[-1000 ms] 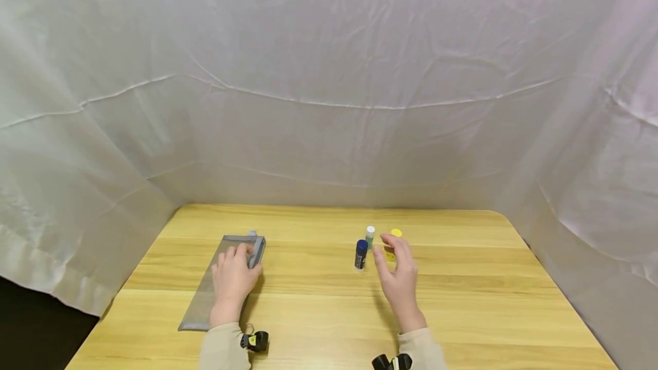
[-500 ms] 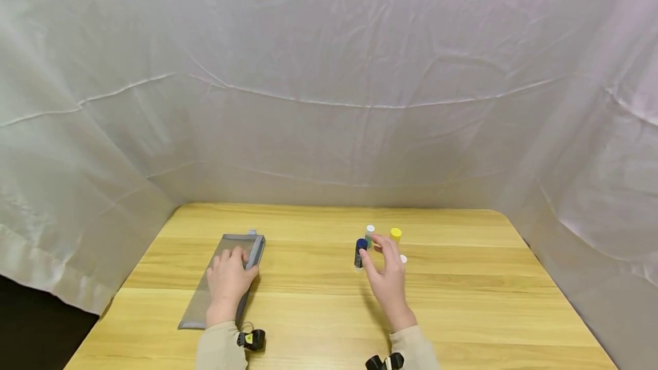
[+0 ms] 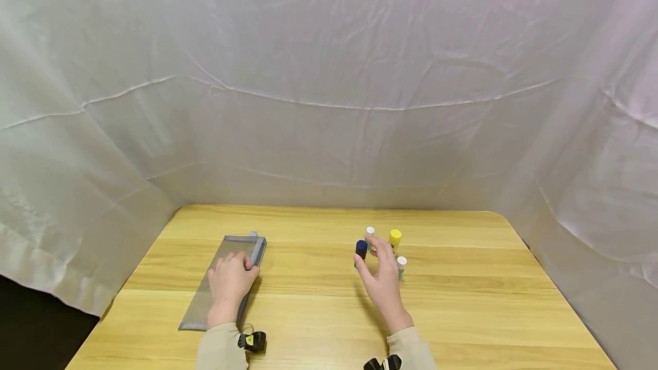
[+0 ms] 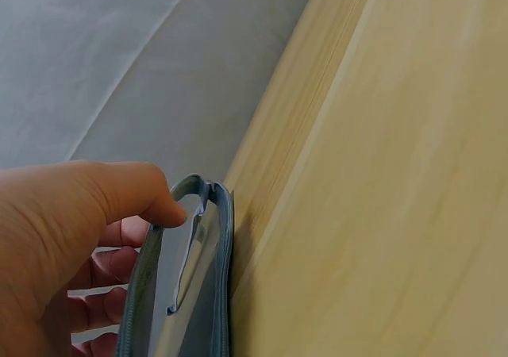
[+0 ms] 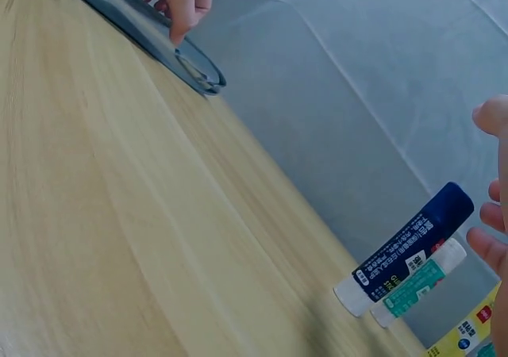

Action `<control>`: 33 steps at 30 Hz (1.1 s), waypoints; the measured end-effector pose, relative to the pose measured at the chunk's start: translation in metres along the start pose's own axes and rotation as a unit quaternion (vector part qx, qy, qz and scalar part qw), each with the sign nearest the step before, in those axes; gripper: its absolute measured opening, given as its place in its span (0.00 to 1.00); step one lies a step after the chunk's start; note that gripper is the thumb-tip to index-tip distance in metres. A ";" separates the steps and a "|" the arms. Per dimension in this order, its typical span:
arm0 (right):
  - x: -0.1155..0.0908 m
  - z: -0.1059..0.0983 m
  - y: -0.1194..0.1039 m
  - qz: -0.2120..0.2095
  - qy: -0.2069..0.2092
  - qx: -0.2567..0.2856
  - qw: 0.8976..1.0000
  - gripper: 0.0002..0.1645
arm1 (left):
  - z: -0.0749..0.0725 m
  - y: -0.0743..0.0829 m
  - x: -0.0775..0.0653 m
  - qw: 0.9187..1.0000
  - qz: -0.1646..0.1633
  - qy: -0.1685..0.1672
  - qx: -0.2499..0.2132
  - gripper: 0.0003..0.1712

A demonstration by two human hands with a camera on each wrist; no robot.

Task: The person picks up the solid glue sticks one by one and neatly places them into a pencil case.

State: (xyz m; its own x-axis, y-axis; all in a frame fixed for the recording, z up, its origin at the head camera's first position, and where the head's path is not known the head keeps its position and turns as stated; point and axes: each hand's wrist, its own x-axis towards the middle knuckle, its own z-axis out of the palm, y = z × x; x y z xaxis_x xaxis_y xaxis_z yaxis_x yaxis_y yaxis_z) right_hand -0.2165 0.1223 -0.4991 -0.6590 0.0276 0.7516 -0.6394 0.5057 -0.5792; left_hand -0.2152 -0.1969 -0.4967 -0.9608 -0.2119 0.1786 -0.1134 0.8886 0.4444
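My left hand (image 3: 229,287) lies over a grey mesh zip pouch (image 3: 194,308). In the left wrist view the thumb and fingers pinch one side of the pouch's rim (image 4: 224,262), and its mouth gapes. My right hand (image 3: 384,285) is beside a navy glue stick (image 3: 361,249), thumb and fingers spread apart. The right wrist view has a gap between those fingers (image 5: 490,250) and the upright navy glue stick (image 5: 413,242). Close to it stand a teal glue stick with a white cap (image 5: 419,284) and a yellow glue stick (image 5: 470,329).
Another white-capped stick (image 3: 402,264) stands just right of my right hand, partly hidden by it. The wooden table (image 3: 313,313) spans between the two hands. A pale cloth curtain (image 3: 334,147) encloses the back and sides.
My right hand has shifted left from the white-capped and yellow sticks toward the navy glue stick, uncovering the right-hand white cap. My left hand stays at the pouch, its fingers drawn in slightly.
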 end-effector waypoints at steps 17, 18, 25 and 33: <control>-0.005 0.004 0.004 0.033 -0.021 -0.011 0.999 0.29 | 0.012 0.015 0.003 0.999 0.002 0.037 -0.012 0.13; -0.005 0.005 0.004 0.033 -0.021 -0.012 0.999 0.30 | 0.013 0.017 0.004 0.999 0.000 0.039 -0.015 0.12; -0.004 0.005 0.003 0.037 -0.020 -0.019 0.999 0.31 | 0.017 0.031 0.003 0.998 -0.009 0.054 -0.030 0.11; -0.005 0.005 0.000 0.059 -0.028 -0.018 0.998 0.32 | 0.024 0.040 0.003 0.997 -0.025 0.061 -0.047 0.12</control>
State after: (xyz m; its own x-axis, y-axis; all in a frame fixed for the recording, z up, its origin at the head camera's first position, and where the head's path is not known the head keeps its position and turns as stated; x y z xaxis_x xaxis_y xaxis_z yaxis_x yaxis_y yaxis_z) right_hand -0.2154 0.1179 -0.5044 -0.7513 0.0409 0.6587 -0.5415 0.5325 -0.6506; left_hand -0.2285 -0.1519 -0.4999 -0.9164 -0.3069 0.2569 -0.1298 0.8351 0.5346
